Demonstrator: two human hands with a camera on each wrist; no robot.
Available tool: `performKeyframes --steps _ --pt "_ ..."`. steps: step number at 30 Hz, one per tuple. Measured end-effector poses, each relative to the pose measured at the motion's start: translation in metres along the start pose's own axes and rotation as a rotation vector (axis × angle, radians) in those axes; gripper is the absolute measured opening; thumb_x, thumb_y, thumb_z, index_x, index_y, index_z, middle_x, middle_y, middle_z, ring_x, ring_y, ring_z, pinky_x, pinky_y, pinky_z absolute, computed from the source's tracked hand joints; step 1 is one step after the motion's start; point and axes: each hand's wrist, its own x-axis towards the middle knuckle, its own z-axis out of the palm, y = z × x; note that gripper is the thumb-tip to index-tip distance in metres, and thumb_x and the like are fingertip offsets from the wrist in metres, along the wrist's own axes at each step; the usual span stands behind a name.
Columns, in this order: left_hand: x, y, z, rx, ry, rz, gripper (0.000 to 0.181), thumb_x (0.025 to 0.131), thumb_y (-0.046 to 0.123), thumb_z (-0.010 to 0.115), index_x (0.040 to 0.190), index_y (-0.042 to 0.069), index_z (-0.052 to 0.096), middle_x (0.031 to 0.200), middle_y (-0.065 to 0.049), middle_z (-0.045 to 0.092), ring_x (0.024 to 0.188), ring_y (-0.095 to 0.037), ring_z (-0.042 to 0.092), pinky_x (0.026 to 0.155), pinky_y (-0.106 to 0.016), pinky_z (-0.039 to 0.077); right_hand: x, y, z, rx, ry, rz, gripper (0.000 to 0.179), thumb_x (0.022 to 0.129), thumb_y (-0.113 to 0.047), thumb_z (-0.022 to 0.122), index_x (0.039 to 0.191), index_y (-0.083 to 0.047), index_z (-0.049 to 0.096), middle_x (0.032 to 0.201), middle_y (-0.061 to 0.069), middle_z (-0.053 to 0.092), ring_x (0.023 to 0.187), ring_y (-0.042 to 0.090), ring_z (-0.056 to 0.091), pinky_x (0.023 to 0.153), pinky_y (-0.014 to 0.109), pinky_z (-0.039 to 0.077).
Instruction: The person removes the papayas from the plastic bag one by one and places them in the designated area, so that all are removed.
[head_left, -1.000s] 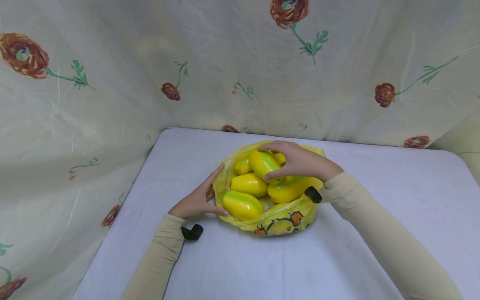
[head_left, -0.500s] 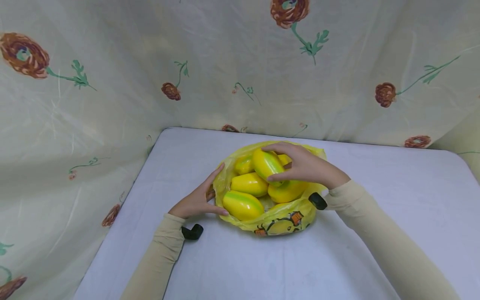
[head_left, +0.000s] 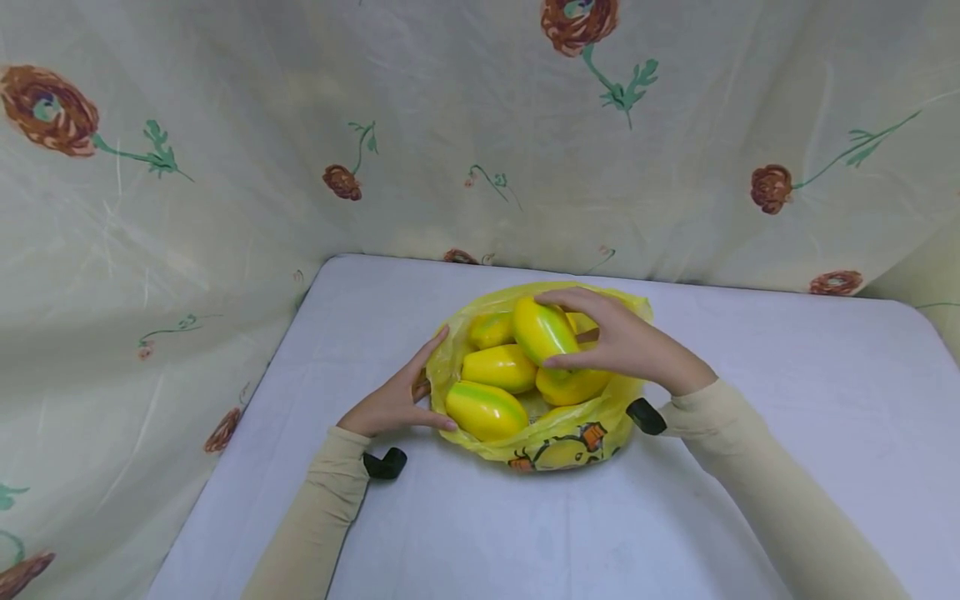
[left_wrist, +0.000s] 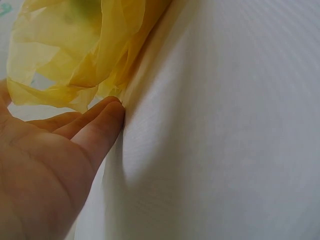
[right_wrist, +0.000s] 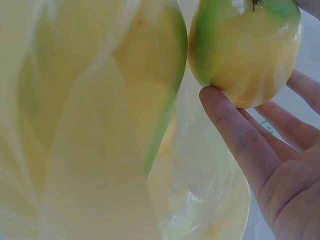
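A yellow plastic bag (head_left: 572,450) with a cartoon print stands with its mouth wide open, several yellow-green mangoes (head_left: 486,411) inside. My right hand (head_left: 626,337) grips one mango (head_left: 542,329) between thumb and fingers, above the others at the bag's mouth. The right wrist view shows this mango (right_wrist: 245,55) stem end up, thumb against its side. My left hand (head_left: 397,396) rests against the bag's left side, its fingers spread. In the left wrist view the fairly straight fingers (left_wrist: 100,127) touch the plastic low down, near the table.
The bag sits on a table with a white cloth (head_left: 480,533). Behind and to the left hangs a floral curtain (head_left: 420,108) at the table's edge. Each wrist carries a small black camera (head_left: 385,464).
My right hand has moved slightly to the right with the mango in its grip, now over the mangoes on that side. The left hand and the bag have stayed in place.
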Motion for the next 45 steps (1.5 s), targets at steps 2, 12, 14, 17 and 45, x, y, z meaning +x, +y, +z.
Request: performKeyframes --steps 2,12,14,17,45 --pt "0.0 0.0 0.0 -0.004 -0.004 0.004 0.13 0.075 0.016 0.094 0.162 0.051 0.005 0.175 0.011 -0.003 0.162 -0.021 0.015 0.131 -0.045 0.024 -0.003 0.001 0.0 0.006 0.005 0.002 0.083 0.084 -0.039 0.087 0.155 -0.022 0.046 0.159 0.003 0.045 0.139 0.03 0.048 0.1 0.05 0.061" --pt "0.0 0.001 0.0 -0.006 -0.003 0.014 0.13 0.075 0.014 0.094 0.163 0.049 0.004 0.174 0.013 -0.003 0.162 -0.02 0.014 0.132 -0.046 0.022 -0.018 0.005 0.004 0.005 0.054 -0.014 0.08 0.085 -0.036 0.086 0.154 -0.023 0.047 0.161 0.003 0.043 0.141 0.033 0.047 0.098 0.052 0.061" --pt "0.0 0.0 0.0 -0.004 -0.004 0.016 0.13 0.075 0.014 0.094 0.163 0.048 0.004 0.174 0.012 -0.003 0.162 -0.021 0.014 0.132 -0.046 0.022 -0.022 0.005 0.005 0.009 0.068 -0.021 0.08 0.085 -0.034 0.086 0.154 -0.023 0.047 0.161 0.003 0.043 0.141 0.034 0.047 0.098 0.052 0.061" --pt "-0.001 -0.001 0.0 -0.003 -0.005 0.014 0.13 0.075 0.015 0.094 0.163 0.049 0.004 0.175 0.011 -0.003 0.162 -0.021 0.015 0.132 -0.047 0.022 -0.028 0.005 0.006 0.008 0.087 -0.029 0.079 0.085 -0.032 0.087 0.153 -0.023 0.048 0.161 0.004 0.043 0.14 0.034 0.048 0.098 0.052 0.061" --pt "-0.002 0.004 0.001 -0.001 0.001 0.003 0.13 0.075 0.015 0.094 0.163 0.049 0.004 0.174 0.012 -0.003 0.162 -0.02 0.014 0.132 -0.047 0.022 -0.074 0.009 0.01 -0.023 0.214 -0.017 0.079 0.086 -0.024 0.087 0.155 -0.024 0.047 0.163 0.009 0.043 0.144 0.036 0.046 0.094 0.055 0.062"
